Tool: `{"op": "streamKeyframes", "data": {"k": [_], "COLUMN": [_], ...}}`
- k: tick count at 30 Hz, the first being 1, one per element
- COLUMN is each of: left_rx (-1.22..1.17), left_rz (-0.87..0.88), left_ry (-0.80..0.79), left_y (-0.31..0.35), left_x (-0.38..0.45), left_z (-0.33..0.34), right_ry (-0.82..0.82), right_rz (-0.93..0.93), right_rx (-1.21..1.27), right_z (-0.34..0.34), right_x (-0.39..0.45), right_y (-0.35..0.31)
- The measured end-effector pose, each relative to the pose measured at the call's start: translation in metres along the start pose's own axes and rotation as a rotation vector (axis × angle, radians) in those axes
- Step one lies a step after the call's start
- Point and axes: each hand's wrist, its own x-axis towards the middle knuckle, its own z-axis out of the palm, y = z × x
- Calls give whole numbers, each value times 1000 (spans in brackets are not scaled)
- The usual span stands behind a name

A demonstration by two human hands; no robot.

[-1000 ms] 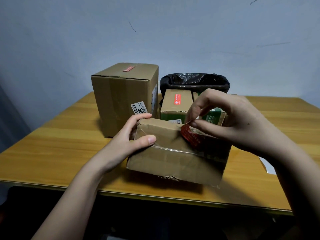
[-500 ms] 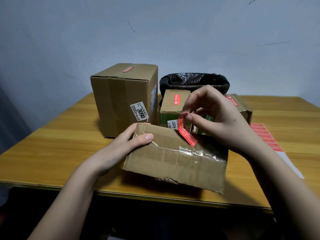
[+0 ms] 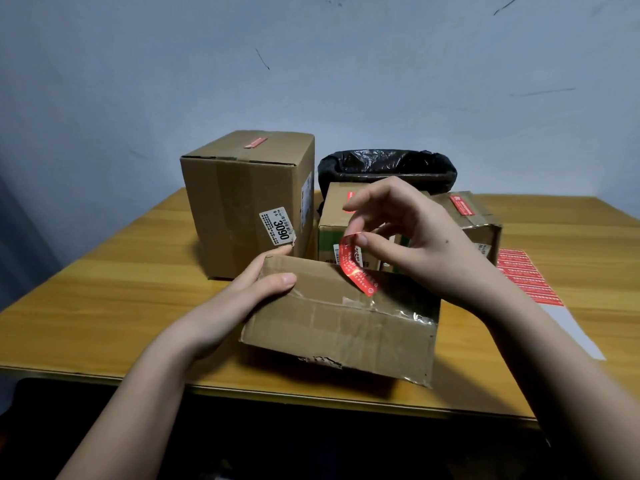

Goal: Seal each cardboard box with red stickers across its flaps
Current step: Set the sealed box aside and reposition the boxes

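A flat cardboard box (image 3: 332, 323) lies near the table's front edge, its top tilted toward me. My left hand (image 3: 249, 289) grips its upper left corner, thumb on top. My right hand (image 3: 408, 237) pinches the upper end of a red sticker (image 3: 356, 265) between thumb and forefinger. The sticker curves down, and its lower end touches the top of the box. Behind stand a tall box (image 3: 246, 202) and two smaller boxes (image 3: 332, 220) (image 3: 474, 216), each with a red sticker on top.
A black-lined bin (image 3: 384, 168) stands at the back against the wall. A sheet of red stickers (image 3: 526, 278) on white backing lies on the wooden table (image 3: 104, 289) to the right. The table's front edge runs just below the box.
My right hand has lifted the sticker's free end up and back, so the strip is stretched out longer. The box has tipped slightly. My left hand keeps its hold.
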Motion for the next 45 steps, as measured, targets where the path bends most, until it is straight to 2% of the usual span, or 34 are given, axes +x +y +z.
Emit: {"op": "streamKeyframes", "data": {"k": [6,8,11,13,16,28,37,41,43,45], "left_rx": [52,199,359,439,494,445,436,436,436,440], "left_rz": [53,206,576,664,658,621,644,628,620,613], "left_ry": [48,220,515,559,540,565,587,599,608,608], "left_y": [-2,-2,11,20,22,19,16,16,15,15], "left_x": [-3,-4,-12,-16,-16,-3,0,0,0,-1], "left_z": [-1,-2,9,23,39,52,53,54,54,54], "right_ry": [-20,-22,-25,-22,-16,-20,44,143,214,217], "right_rz": [21,24,23,13,-5,-39,-141,-163,-132,-105], "right_rx": [-38,-40,-47,-50,-59,-122,-479,-680,-609,-422], "right_z": [7,9,11,11,11,8,9,11,9,5], "right_x": [4,5,5,5,5,0,-9,-12,-18,-32], "right_y": [-4,-5,-5,-4,-5,-12,-18,-19,-20,-15]}}
